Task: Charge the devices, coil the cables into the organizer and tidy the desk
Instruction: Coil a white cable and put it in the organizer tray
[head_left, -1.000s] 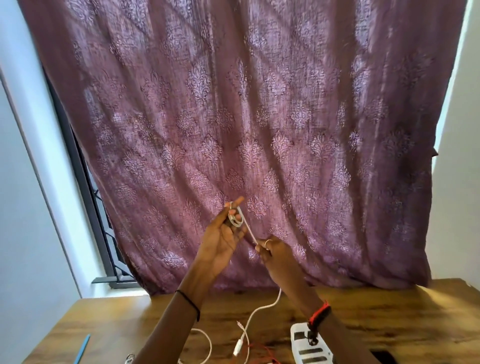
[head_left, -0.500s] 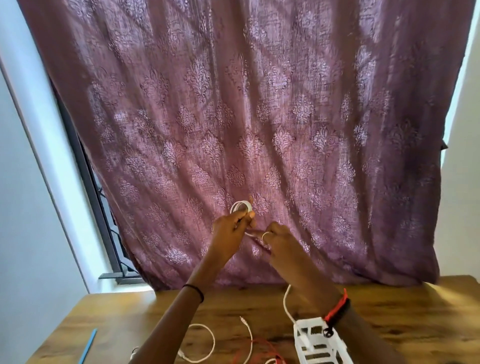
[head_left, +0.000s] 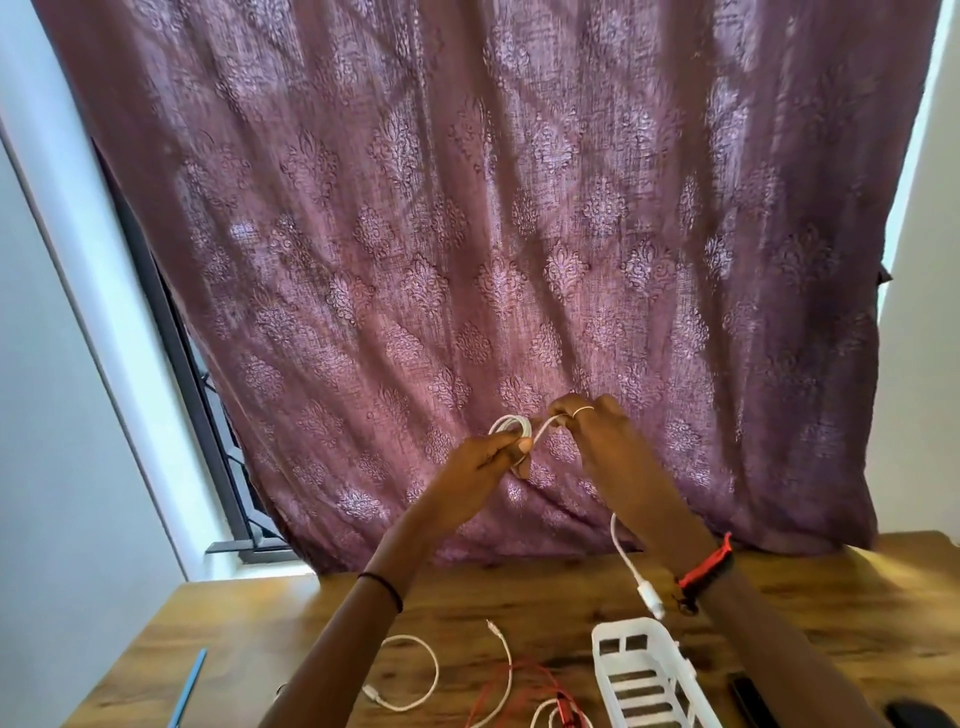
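I hold a white cable (head_left: 511, 426) up in front of the curtain. My left hand (head_left: 488, 460) pinches the small coil of it. My right hand (head_left: 592, 421) grips the strand just right of the coil, and the loose tail with its plug (head_left: 649, 597) hangs down past my right wrist. Below on the wooden desk (head_left: 831, 597) stands a white slotted organizer (head_left: 644, 675). Another white cable (head_left: 415, 675) lies loose on the desk, beside a red cable (head_left: 540, 680).
A purple patterned curtain (head_left: 467, 234) hangs behind the desk. A blue pen (head_left: 188, 686) lies at the desk's left edge. Dark objects (head_left: 748, 696) sit at the lower right, partly cut off by the frame.
The coil has grown as my right hand wound the strand around it. The hanging tail is shorter and its plug has lifted off the desk. The view has tilted down a little.
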